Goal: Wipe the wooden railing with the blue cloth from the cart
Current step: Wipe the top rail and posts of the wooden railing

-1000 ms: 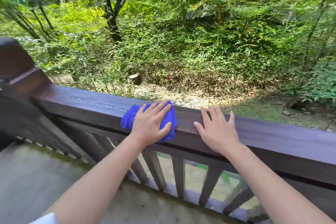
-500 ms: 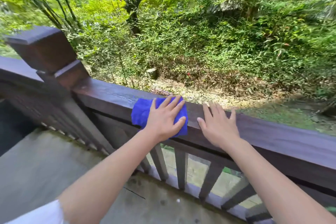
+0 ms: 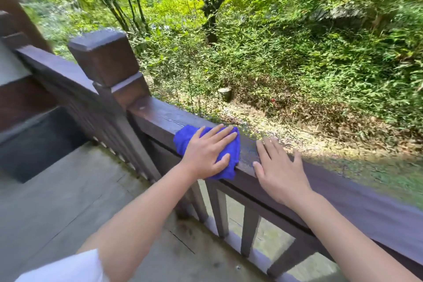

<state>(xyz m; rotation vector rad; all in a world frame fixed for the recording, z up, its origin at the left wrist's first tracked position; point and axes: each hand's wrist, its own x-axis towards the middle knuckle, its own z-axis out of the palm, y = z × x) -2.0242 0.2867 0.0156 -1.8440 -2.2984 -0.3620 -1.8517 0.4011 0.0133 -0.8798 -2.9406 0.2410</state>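
Green fills the far side: a slope of shrubs and thin trees (image 3: pixel 212 7), with leaf litter on the ground beyond the wooden railing (image 3: pixel 366 204). On the near side of the railing lies a grey plank deck (image 3: pixel 68 201). The railing is dark brown wood; its flat top rail runs from the corner post (image 3: pixel 107 62) diagonally down toward the right edge of the view, with upright balusters (image 3: pixel 220 210) below it. A second stretch of rail leaves the post toward the left. The post's square cap stands above the rail, close to the left of the cloth.

The blue cloth (image 3: pixel 185 138) lies bunched on the top rail, a short way right of the post, its longer side following the rail and one edge draping over the near face. The left hand (image 3: pixel 207 152) lies flat on it, fingers spread, pressing it to the wood. The right hand (image 3: pixel 278 171) rests palm down on the bare rail just right of the cloth, fingers apart, holding nothing. A white sleeve (image 3: pixel 66 268) shows at the lower left.
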